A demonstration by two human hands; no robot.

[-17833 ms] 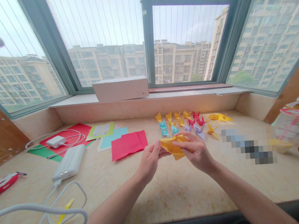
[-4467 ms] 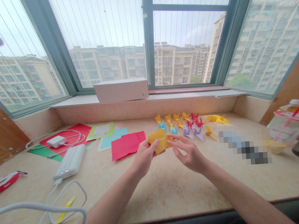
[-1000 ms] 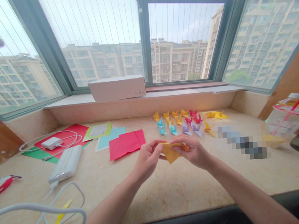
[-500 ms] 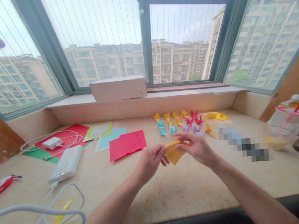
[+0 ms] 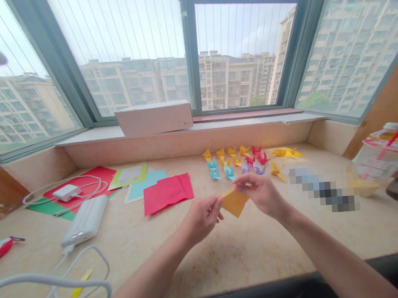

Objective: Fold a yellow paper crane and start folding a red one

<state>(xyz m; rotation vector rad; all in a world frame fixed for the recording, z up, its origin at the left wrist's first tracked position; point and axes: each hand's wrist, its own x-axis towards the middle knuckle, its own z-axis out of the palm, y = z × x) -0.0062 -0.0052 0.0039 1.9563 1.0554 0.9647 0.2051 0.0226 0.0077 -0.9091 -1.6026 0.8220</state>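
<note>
A folded piece of orange paper [image 5: 235,202] hangs between my two hands above the stone counter [image 5: 226,251]. My left hand [image 5: 202,217] pinches its left corner with thumb and fingertips. My right hand [image 5: 261,193] pinches its upper right edge, fingers curled. Just behind them, a cluster of small folded paper cranes [image 5: 235,161] in yellow, blue, purple and red stands on the counter. Flat sheets of red paper [image 5: 168,193] lie to the left of my hands.
A white power bank [image 5: 85,220] with cables lies at the left, beside a white charger [image 5: 67,192] on red and green sheets. A white box [image 5: 154,118] sits on the sill. A plastic cup with a straw [image 5: 380,161] stands at the right.
Over the last second my hands have drawn slightly apart, and the orange paper now hangs stretched between them with its point down. The view has shifted a little.
</note>
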